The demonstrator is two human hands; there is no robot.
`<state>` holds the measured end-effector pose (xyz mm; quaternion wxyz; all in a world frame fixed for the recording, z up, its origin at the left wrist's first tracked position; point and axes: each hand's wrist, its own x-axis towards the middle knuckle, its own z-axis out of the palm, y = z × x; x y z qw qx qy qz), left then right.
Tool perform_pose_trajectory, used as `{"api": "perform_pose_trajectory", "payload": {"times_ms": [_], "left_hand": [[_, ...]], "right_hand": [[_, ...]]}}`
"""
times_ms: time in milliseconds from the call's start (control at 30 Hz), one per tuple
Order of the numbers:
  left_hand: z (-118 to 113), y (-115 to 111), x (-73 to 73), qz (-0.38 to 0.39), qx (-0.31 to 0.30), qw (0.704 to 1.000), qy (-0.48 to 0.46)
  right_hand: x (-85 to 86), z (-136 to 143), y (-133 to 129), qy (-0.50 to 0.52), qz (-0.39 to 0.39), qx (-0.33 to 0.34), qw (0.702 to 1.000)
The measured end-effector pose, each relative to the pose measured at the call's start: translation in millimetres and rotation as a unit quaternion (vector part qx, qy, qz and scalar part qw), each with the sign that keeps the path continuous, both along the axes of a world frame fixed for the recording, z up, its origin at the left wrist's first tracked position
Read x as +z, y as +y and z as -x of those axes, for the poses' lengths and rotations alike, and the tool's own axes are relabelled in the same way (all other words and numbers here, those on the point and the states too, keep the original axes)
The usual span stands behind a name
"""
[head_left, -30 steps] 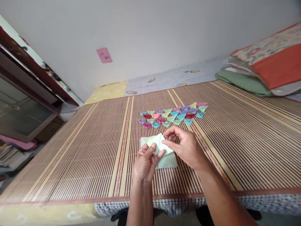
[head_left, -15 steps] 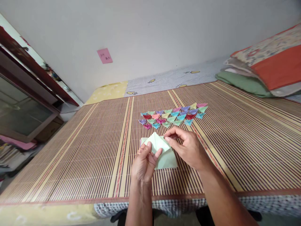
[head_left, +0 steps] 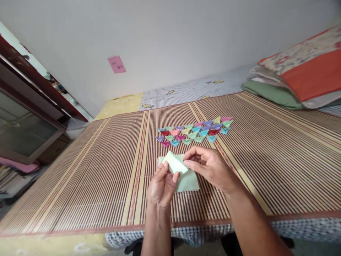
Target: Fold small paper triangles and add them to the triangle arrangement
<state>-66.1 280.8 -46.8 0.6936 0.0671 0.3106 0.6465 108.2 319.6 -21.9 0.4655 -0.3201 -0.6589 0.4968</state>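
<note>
Pale wall (head_left: 186,39), framed glass panel (head_left: 23,124)

The folded paper (head_left: 174,163) is pale green. At its one o'clock, paper shapes (head_left: 192,135): red, pink, blue, purple, yellow, green. Mat (head_left: 106,170): tan-and-brown stripes. Two o'clock, fabric pile (head_left: 313,76): orange, green, seemingly floral cream.

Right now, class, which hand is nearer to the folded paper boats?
Right. The right hand is just on the near side of the paper boats; the left hand, holding pale green paper, is farther back toward the person.
</note>
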Motion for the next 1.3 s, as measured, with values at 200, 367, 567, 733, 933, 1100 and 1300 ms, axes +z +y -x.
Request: {"api": "perform_pose_trajectory", "payload": {"times_ms": [200, 367, 567, 733, 933, 1100, 1300], "left_hand": [[-2.3, -0.7, 1.5, -0.018, 0.004, 1.000, 0.005], [-2.2, -1.0, 1.1, -0.025, -0.006, 1.000, 0.008], [5.1, 0.3, -7.9, -0.024, -0.021, 0.999, -0.014], [10.5, 1.5, -13.6, -0.009, -0.035, 0.998, -0.054], [10.2, 1.4, -14.5, -0.027, -0.051, 0.997, -0.041], [10.0, 1.5, -15.9, -0.023, -0.060, 0.997, -0.043], [10.2, 1.4, -17.0, -0.020, -0.054, 0.997, -0.046]], "right_hand": [[0.3, 0.9, -1.3, -0.010, -0.015, -0.013, 1.000], [5.7, -1.3, -2.5, -0.021, -0.022, -0.015, 0.999], [14.5, -7.9, -4.6, -0.037, -0.036, 0.015, 0.999], [16.2, -9.2, -6.5, -0.048, -0.048, 0.056, 0.996], [16.0, -7.2, -7.4, -0.061, -0.044, 0.048, 0.996], [15.8, -6.0, -7.4, -0.047, -0.031, 0.046, 0.997], [19.0, -3.4, -9.8, -0.045, -0.035, 0.040, 0.998]]}}
